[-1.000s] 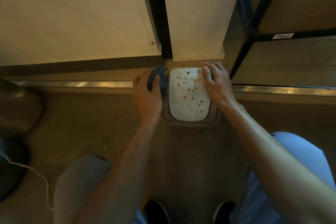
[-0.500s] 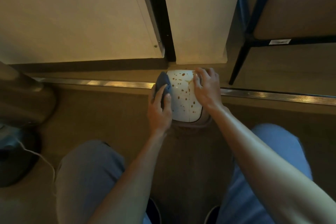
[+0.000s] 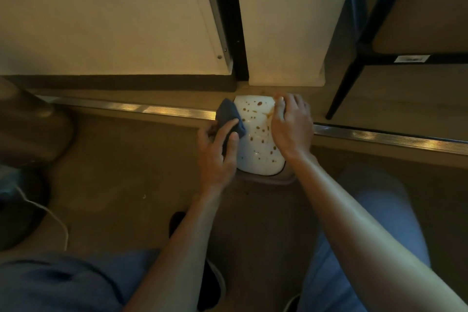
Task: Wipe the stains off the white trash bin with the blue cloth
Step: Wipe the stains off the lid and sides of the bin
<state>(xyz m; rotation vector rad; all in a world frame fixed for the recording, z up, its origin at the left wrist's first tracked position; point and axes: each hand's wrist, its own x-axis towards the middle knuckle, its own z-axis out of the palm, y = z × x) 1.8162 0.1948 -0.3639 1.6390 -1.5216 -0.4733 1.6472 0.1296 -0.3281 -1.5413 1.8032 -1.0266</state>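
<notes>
The white trash bin (image 3: 255,149) stands on the floor in front of me, its white surface speckled with brown stains. My left hand (image 3: 217,157) holds the folded blue cloth (image 3: 229,119) against the bin's upper left edge, thumb and fingers pinching it. My right hand (image 3: 291,126) lies over the bin's right side, fingers curled round the upper right edge. The bin's right part is hidden under that hand.
White cabinet panels (image 3: 126,20) with a dark gap rise behind the bin. A metal floor strip (image 3: 157,109) runs left to right. A black chair leg (image 3: 344,88) stands at the right. A dark object with a white cable (image 3: 50,213) lies at the left. My knees and shoes are below.
The cloth in my left hand has moved from beside the bin onto its upper left edge. My right hand has kept its hold on the right side. The view has shifted a little.
</notes>
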